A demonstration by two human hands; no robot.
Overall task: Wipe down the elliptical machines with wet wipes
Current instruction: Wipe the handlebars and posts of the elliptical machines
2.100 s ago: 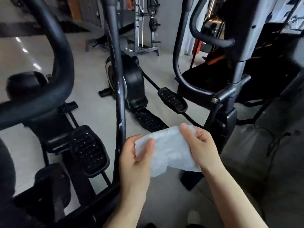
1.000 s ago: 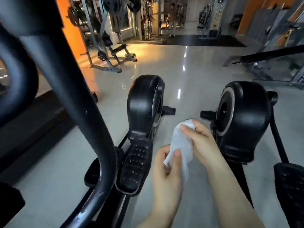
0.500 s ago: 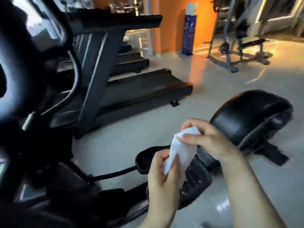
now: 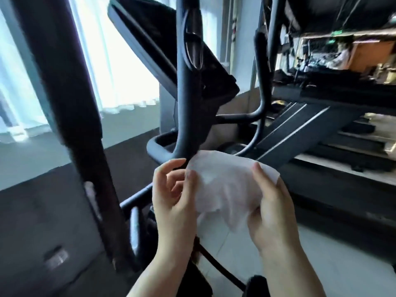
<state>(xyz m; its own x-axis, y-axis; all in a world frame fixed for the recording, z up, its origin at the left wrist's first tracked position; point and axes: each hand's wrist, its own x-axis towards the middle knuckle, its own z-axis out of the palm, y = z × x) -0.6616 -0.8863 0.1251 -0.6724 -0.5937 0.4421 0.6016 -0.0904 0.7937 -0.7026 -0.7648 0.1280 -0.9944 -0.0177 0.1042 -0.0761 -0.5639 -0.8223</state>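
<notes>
The left hand (image 4: 173, 202) pinches the left edge of the white wet wipe (image 4: 225, 189); the right hand (image 4: 272, 213) grips its right side; the wipe is stretched between them, just before the elliptical's handlebar (image 4: 184, 108).

Pale floor (image 4: 334, 260) lies under my right hand (image 4: 272, 213). Left of my left hand (image 4: 173, 202) a dark mat (image 4: 42, 211) covers it. The elliptical machine (image 4: 188, 86) stands ahead of my hands, a treadmill (image 4: 334, 144) beyond my right.

Wipe (image 4: 222, 185) between both hands (handlebar (image 4: 184, 116) just behind), treadmill (image 4: 321, 129) right.
</notes>
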